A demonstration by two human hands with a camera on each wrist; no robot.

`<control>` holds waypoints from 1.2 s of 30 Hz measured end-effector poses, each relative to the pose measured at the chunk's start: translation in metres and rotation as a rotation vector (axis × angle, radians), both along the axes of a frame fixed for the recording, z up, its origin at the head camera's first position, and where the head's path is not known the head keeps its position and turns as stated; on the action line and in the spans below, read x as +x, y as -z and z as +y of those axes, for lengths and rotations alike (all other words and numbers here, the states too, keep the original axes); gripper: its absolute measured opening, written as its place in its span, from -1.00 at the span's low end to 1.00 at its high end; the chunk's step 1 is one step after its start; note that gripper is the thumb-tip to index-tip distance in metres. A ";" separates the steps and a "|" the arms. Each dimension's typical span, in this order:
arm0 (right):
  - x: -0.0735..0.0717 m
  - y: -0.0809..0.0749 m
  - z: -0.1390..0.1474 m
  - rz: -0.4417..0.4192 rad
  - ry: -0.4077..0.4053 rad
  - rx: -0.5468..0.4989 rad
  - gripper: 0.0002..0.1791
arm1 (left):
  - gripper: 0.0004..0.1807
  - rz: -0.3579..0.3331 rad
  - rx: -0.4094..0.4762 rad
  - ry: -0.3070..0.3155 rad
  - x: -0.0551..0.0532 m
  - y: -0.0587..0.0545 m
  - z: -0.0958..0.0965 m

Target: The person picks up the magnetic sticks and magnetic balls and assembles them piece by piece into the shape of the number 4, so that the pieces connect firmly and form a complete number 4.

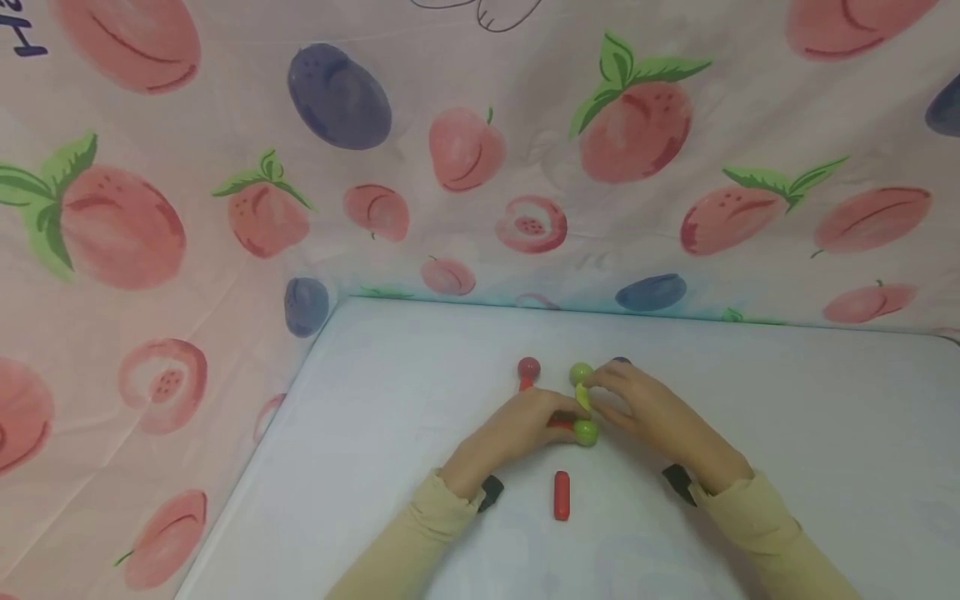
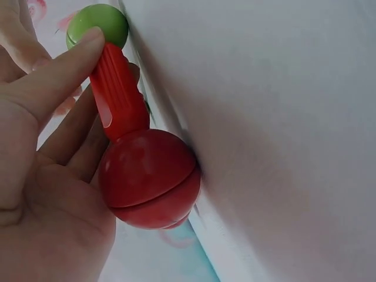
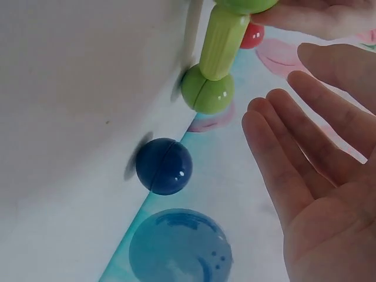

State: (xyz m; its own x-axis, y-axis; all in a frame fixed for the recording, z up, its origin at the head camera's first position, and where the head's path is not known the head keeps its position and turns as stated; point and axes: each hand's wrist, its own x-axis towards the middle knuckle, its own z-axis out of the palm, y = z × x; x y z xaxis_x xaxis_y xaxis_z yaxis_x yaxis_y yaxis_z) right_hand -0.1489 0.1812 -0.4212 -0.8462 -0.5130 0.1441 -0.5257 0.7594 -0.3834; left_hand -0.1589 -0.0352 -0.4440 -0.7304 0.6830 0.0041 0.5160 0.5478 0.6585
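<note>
My left hand pinches a red rod on the tabletop; only the left wrist view shows its red ball. My right hand, fingers extended, lies beside a yellow-green rod. Right wrist view: blue ball whole. Cloth lettering: "Ha".

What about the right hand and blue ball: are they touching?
Apart: the right wrist view shows a gap between the right hand and blue ball.
</note>
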 end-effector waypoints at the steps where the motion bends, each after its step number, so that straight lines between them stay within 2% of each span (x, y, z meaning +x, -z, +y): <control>1: 0.001 0.000 0.000 0.008 -0.005 -0.001 -0.56 | -0.60 0.000 0.004 0.003 0.000 0.000 -0.001; 9: 0.014 -0.005 0.000 0.057 -0.049 -0.013 -0.62 | -0.61 -0.024 0.025 0.013 -0.004 0.005 -0.003; 15: 0.024 -0.007 -0.001 0.026 -0.037 0.012 -0.60 | -0.62 -0.029 0.026 0.016 -0.005 0.007 -0.002; 24: 0.034 -0.003 -0.002 0.043 -0.047 0.002 -0.59 | -0.58 -0.032 0.041 0.015 -0.005 0.006 -0.002; 36: 0.047 -0.001 -0.012 -0.038 -0.041 0.007 -0.60 | -0.60 -0.027 0.031 0.006 -0.004 0.006 -0.003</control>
